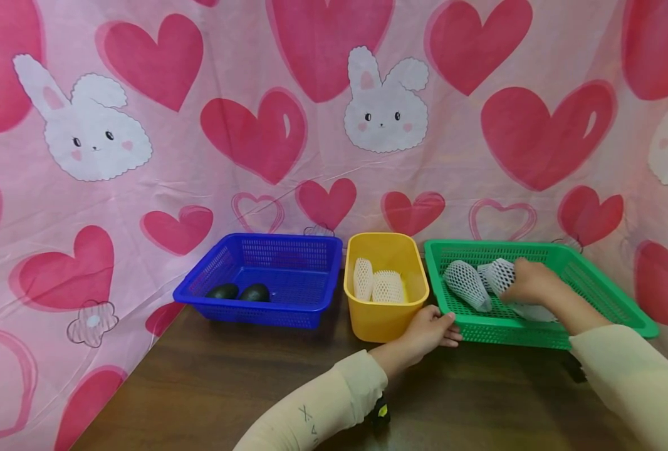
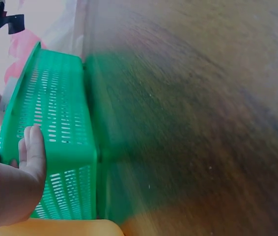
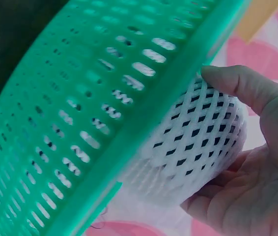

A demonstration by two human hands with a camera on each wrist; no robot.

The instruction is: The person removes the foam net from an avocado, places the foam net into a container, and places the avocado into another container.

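My right hand [image 1: 532,283] is over the green basket [image 1: 514,335], its thumb and fingers round an avocado in a white foam net [image 3: 200,132]; dark skin shows through the mesh. Beside it in the basket lies another netted avocado [image 1: 465,282]. More white netting [image 1: 534,312] shows partly hidden under the right wrist. At the basket's near left corner, my left hand [image 1: 424,332] grips the rim, thumb over the top and fingers against the outer wall [image 2: 35,150]. Two bare dark avocados [image 1: 255,292] sit in the blue basket [image 1: 286,307] on the left.
Between the two baskets stands a yellow bin [image 1: 387,319] holding empty white foam nets [image 1: 387,286]. All three containers stand on a dark wooden table [image 1: 244,388], close to a pink curtain [image 1: 323,163] with hearts and rabbits.
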